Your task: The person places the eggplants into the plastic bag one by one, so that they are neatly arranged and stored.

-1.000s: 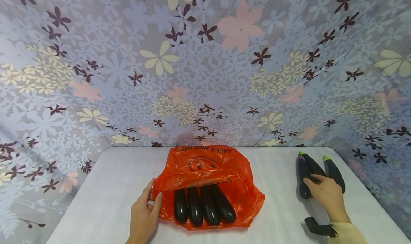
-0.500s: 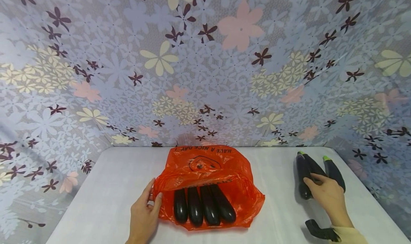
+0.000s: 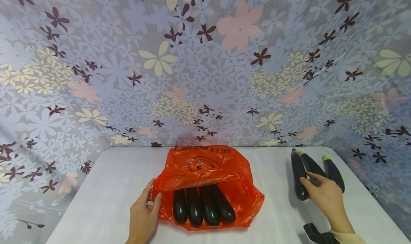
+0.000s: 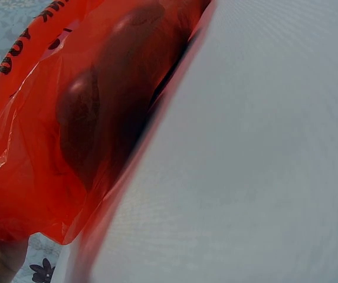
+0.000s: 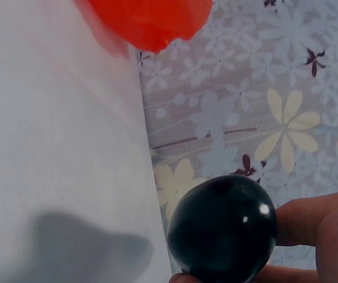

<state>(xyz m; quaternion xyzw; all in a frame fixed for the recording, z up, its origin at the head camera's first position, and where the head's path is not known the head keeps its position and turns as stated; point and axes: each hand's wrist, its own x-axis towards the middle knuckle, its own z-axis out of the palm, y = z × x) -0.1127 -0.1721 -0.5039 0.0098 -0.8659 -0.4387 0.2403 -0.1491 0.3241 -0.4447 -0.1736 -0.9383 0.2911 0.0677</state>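
A red plastic bag [image 3: 212, 162] lies with its mouth toward me, and several dark eggplants [image 3: 187, 207] show inside it. At its left edge my left hand [image 3: 143, 212] pinches the plastic; the left wrist view catches only part of this hand [image 4: 6, 259] beneath the bag [image 4: 27, 194]. Over on the right, my right hand [image 3: 326, 195] grips another eggplant [image 3: 298, 174] between thumb and fingers. Its rounded glossy end [image 5: 222, 230] fills the lower part of the right wrist view, with a shadow on the table beside it.
Two eggplants with green stem ends, one partly behind my right hand [image 3: 313, 164] and one farther right [image 3: 334, 172], lie on the white table [image 3: 276, 215]. A black strap-like piece [image 3: 316, 234] is at my right wrist. Flower-patterned fabric [image 3: 205, 76] surrounds the table's back and sides.
The eggplant in my right hand has shifted slightly left, away from the two beside it. My left hand and the bag stay in place.
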